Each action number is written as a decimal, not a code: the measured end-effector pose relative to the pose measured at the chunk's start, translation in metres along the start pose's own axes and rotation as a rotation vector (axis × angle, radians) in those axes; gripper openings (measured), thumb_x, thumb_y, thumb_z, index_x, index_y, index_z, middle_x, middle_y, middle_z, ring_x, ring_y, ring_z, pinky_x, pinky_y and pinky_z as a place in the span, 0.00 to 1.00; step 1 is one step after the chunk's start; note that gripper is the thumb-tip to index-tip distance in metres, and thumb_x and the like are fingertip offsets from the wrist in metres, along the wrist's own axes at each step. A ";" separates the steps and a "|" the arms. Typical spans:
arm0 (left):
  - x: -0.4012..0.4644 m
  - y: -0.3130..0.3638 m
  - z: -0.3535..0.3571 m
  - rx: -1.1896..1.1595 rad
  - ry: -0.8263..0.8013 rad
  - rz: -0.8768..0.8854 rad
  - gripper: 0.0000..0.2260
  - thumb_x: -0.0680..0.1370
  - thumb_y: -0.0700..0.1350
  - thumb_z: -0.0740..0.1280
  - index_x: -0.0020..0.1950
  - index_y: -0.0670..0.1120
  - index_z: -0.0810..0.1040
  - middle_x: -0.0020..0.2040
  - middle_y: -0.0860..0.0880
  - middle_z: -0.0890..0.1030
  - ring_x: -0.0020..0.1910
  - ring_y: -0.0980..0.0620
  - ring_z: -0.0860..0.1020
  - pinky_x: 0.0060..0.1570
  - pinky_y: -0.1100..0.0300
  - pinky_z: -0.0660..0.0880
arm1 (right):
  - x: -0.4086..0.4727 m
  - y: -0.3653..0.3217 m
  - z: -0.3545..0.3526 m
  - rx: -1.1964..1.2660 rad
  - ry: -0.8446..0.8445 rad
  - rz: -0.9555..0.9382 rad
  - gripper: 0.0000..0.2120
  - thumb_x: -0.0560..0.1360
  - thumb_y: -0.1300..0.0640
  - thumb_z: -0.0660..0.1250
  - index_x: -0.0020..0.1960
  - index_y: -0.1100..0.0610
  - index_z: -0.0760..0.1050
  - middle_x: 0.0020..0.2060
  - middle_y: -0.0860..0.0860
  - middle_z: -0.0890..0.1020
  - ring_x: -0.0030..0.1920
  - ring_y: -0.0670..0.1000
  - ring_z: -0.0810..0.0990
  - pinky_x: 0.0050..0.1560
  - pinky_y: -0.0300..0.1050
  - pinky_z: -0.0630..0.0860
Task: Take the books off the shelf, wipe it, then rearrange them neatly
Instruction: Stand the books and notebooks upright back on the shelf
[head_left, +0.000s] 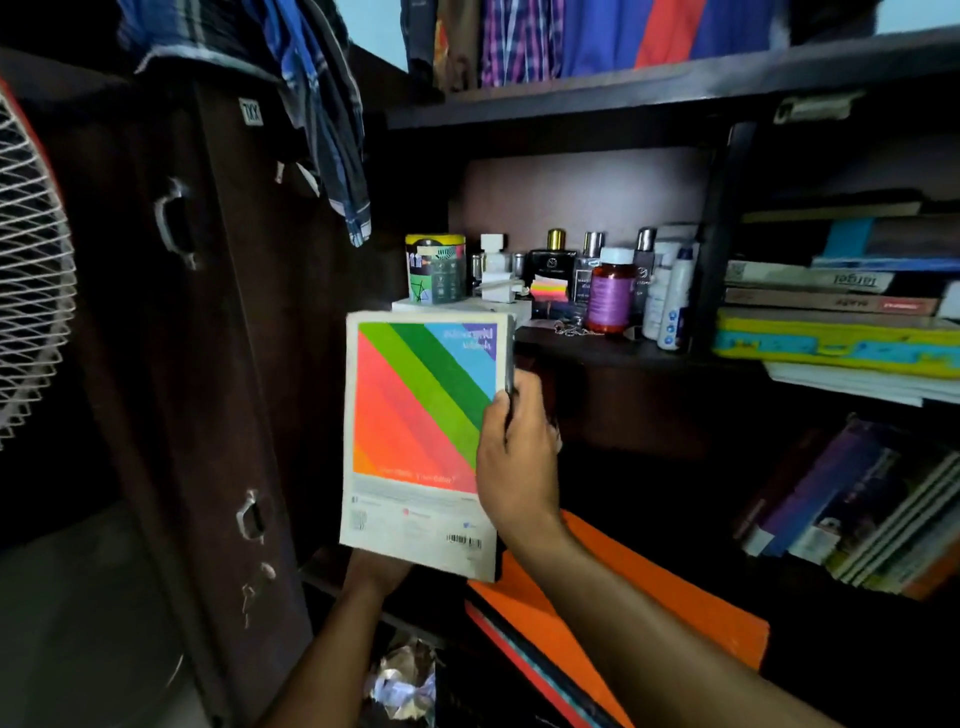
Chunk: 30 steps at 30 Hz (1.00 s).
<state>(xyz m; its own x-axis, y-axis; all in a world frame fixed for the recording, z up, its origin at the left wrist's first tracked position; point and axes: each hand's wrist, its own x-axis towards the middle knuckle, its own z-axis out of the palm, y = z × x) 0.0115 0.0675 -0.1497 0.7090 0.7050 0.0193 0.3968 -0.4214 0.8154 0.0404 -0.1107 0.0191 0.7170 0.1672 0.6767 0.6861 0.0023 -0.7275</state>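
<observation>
A book with a rainbow-striped cover (415, 415) stands upright in front of the dark shelf unit (597, 351). My right hand (514, 457) grips its right edge, thumb on the cover. My left hand (376, 571) holds it from underneath, mostly hidden by the book. A stack of books (841, 301) lies flat on the right middle shelf. More books (872, 509) lean on the lower right shelf. An orange book or folder (649, 597) lies flat below my right forearm.
Bottles, a tin and sticky notes (571, 280) crowd the middle shelf. A dark cupboard door (208, 338) stands at the left, with a fan grille (31, 270) beyond. Clothes (322, 104) hang above. Crumpled wrapping (405, 680) lies at the bottom.
</observation>
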 end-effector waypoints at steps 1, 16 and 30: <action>0.000 0.003 -0.003 -0.047 -0.031 -0.064 0.15 0.82 0.38 0.67 0.68 0.37 0.76 0.67 0.37 0.77 0.72 0.38 0.72 0.67 0.57 0.67 | -0.003 0.012 0.000 0.020 0.027 0.027 0.08 0.84 0.63 0.57 0.58 0.56 0.73 0.34 0.44 0.76 0.33 0.40 0.74 0.32 0.30 0.65; -0.004 0.030 -0.021 -0.406 0.292 0.024 0.13 0.73 0.41 0.71 0.42 0.61 0.78 0.40 0.52 0.80 0.43 0.46 0.79 0.45 0.57 0.71 | -0.022 0.077 -0.003 -0.040 -0.274 0.197 0.25 0.78 0.61 0.67 0.69 0.46 0.62 0.51 0.47 0.84 0.48 0.46 0.84 0.49 0.41 0.80; 0.009 0.017 -0.027 -0.781 0.158 0.003 0.14 0.86 0.50 0.59 0.62 0.45 0.80 0.56 0.38 0.84 0.52 0.42 0.84 0.50 0.47 0.82 | -0.027 0.119 -0.003 0.187 0.029 0.270 0.26 0.78 0.64 0.68 0.63 0.38 0.64 0.56 0.39 0.81 0.56 0.42 0.81 0.56 0.39 0.77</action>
<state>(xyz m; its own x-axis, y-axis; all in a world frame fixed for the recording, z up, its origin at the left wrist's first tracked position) 0.0085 0.0824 -0.1203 0.5950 0.8017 0.0566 -0.1700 0.0567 0.9838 0.1035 -0.1179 -0.0853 0.8752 0.1583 0.4571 0.4378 0.1429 -0.8876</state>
